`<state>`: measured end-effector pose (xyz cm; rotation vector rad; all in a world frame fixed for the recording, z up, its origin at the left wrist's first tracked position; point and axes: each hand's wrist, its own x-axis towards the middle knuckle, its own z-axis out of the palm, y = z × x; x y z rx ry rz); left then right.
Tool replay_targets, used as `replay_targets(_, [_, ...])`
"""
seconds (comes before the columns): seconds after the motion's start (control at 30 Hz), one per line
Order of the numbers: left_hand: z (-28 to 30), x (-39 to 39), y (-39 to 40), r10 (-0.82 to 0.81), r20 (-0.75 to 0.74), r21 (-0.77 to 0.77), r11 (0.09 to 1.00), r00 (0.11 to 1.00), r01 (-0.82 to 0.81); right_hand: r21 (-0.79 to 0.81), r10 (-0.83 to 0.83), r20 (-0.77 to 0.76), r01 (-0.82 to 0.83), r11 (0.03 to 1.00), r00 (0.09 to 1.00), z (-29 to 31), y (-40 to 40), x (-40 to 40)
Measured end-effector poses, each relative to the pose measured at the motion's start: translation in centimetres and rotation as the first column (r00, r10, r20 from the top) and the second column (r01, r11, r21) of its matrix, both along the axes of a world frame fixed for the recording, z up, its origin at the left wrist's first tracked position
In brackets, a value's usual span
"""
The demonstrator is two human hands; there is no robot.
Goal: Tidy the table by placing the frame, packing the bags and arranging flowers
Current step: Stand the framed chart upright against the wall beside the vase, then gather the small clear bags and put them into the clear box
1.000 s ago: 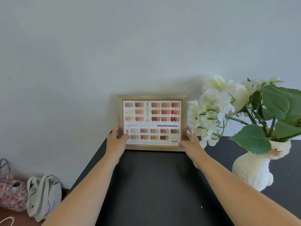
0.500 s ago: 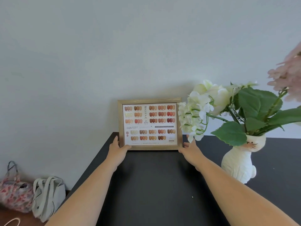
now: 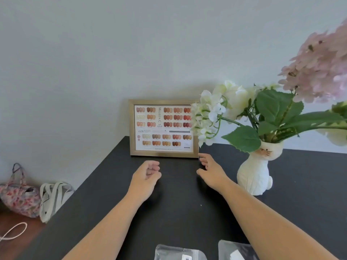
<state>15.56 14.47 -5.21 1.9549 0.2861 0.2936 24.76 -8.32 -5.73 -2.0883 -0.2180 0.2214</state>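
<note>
Gold picture frame [image 3: 163, 128], gripped at both lower corners a moment ago, now stands upright and released at the black table's [image 3: 180, 212] back edge against the wall, left hand [image 3: 147, 174] loosely curled and empty, right hand [image 3: 211, 168] open and empty just before it: placement apparently complete, bags and flowers remaining.

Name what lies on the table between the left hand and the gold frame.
Nothing: in the head view only bare black table separates the left hand from the gold frame.

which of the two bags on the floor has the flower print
The floral bag, farther left by the wall, pink and red patterned with a dark handle. The white tote beside it, nearer the table, is plain.
</note>
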Motion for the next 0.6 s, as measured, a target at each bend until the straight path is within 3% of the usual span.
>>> replay_targets(0.13, [0.2, -0.9, -1.1, -0.141, -0.046, 0.137, 0.980, 0.989, 0.146, -0.098, 0.093, 0.049, -0.088, 0.991, 0.994, 0.6, -0.7, -1.6])
replay_targets(0.27, [0.2, -2.5, -2.2, -0.221, -0.070, 0.170, 0.958, 0.973, 0.229, -0.203, 0.206, 0.052, -0.192, 0.960, 0.977, 0.8, -2.4, -4.2])
replay_targets(0.4, [0.1, -4.9, -2.8, -0.275, -0.081, 0.167, 0.944, 0.958, 0.285, -0.429, 0.407, 0.031, -0.356, 0.830, 0.913, 1.7, -4.6, -7.5])
replay_targets(0.6, [-0.1, -9.7, -4.2, -0.389, -0.155, 0.251, 0.874, 0.908, 0.417, -0.523, 0.506, -0.133, -0.495, 0.694, 0.852, 4.3, -9.4, -13.0])
